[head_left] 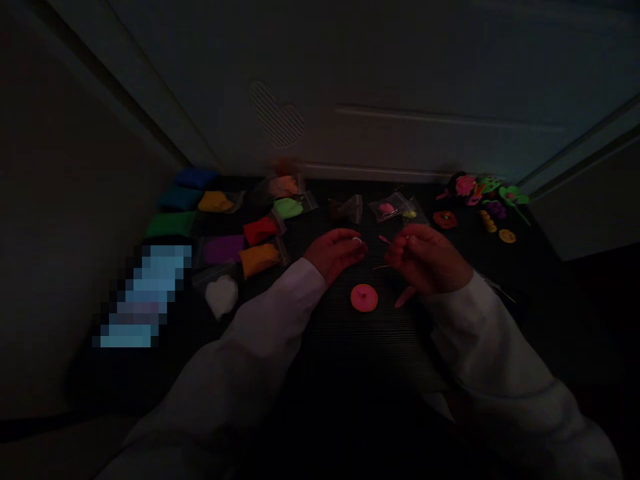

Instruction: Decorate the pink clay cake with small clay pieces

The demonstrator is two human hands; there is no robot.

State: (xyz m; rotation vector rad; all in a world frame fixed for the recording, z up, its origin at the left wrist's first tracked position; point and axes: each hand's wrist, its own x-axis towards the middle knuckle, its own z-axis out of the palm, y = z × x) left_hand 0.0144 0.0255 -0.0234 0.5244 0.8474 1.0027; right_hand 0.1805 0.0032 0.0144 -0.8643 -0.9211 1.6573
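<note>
The scene is very dark. My left hand (334,253) is closed in a pinch on a small white bit of clay (357,240) at its fingertips. My right hand (425,260) is curled, fingers together, holding a thin pink tool (384,239) whose tip points toward the left hand. A flat pink clay disc (364,297) lies on the dark ribbed mat (345,340) just below and between both hands. A pink elongated piece (404,297) lies under the right hand.
Several bags of coloured clay (225,227) lie at the left: blue, green, yellow, red, purple, orange, white. More small bags (387,209) sit behind the hands. Finished clay figures (485,200) stand at the back right. A pale wall or door (400,100) lies behind.
</note>
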